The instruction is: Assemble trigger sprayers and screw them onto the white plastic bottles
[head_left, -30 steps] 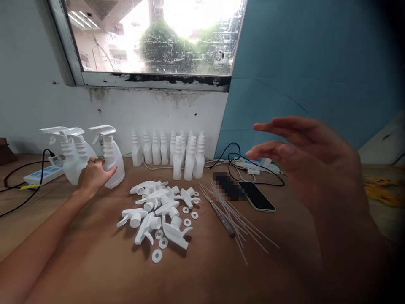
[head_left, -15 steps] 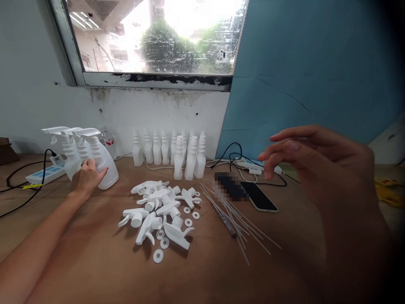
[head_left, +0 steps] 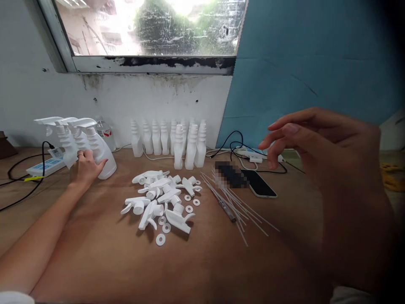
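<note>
At the left, three white spray bottles with trigger heads stand close together. My left hand (head_left: 86,166) is against the rightmost spray bottle (head_left: 103,150), thumb across its front and fingers at its left side, partly hidden. Raised at the right, close to the camera, my right hand (head_left: 325,156) has bent fingers, thumb and fingers apart, and holds nothing. Between the hands lies a pile of white trigger sprayer heads (head_left: 161,192), with several flat white washers (head_left: 160,240) around it. Thin white tubes (head_left: 249,215) lie spread to the right of the pile, beside a slim see-through-handled tool (head_left: 227,210).
Headless white bottles (head_left: 191,147) stand in a group by the wall. A phone (head_left: 261,183) lies beside a blurred-out dark object (head_left: 232,174). Power strips (head_left: 47,166) with black cables are at left and back right. A clear labelled bottle (head_left: 106,131) stands behind the spray bottles.
The camera view has tilted slightly, so the table things appear higher. My left hand stays at the spray bottle, and my right hand keeps nearly the same pose in the air.
</note>
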Demonstrator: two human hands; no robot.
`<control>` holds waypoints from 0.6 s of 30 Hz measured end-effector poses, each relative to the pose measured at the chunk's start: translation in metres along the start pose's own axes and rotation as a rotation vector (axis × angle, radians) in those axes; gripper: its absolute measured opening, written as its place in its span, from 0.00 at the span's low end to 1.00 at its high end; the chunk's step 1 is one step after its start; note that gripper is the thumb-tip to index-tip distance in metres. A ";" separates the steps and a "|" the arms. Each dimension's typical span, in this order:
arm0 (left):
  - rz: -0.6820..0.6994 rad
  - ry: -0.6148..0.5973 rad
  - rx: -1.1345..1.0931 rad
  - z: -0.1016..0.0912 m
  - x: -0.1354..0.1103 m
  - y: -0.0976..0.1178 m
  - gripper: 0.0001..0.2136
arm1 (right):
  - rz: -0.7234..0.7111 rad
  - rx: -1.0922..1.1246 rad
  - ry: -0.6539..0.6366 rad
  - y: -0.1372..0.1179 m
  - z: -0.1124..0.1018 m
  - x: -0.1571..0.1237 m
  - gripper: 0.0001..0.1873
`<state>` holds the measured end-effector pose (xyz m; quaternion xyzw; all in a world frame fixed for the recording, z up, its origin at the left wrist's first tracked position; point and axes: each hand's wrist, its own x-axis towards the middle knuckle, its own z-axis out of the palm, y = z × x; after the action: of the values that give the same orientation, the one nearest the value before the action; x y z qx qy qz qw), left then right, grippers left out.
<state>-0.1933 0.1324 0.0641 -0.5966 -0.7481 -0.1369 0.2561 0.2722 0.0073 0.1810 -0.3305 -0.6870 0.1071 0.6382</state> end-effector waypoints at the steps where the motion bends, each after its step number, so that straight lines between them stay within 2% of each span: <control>1: -0.004 -0.004 -0.002 -0.001 -0.001 0.001 0.28 | -0.005 -0.004 -0.004 -0.001 0.000 0.000 0.03; 4: -0.015 -0.004 -0.003 -0.007 -0.004 0.006 0.31 | -0.019 -0.032 -0.005 -0.001 0.001 0.000 0.04; 8: -0.022 0.039 0.040 -0.018 -0.007 0.013 0.29 | 0.000 -0.072 -0.021 0.000 -0.001 0.001 0.04; 11: 0.088 0.087 -0.008 -0.024 -0.009 0.022 0.27 | 0.025 -0.093 -0.123 0.004 -0.001 0.001 0.06; 13: 0.259 0.107 -0.146 -0.027 -0.014 0.036 0.24 | 0.089 -0.122 -0.287 0.011 0.006 0.000 0.09; 16: 0.592 0.051 -0.397 -0.032 -0.033 0.070 0.19 | 0.172 -0.256 -0.647 0.033 0.029 -0.008 0.11; 18: 0.767 -0.012 -0.458 -0.036 -0.055 0.096 0.15 | 0.100 -0.383 -0.906 0.054 0.050 -0.018 0.09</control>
<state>-0.0844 0.0935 0.0541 -0.8730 -0.4246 -0.1908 0.1455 0.2408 0.0512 0.1277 -0.3948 -0.8861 0.1422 0.1970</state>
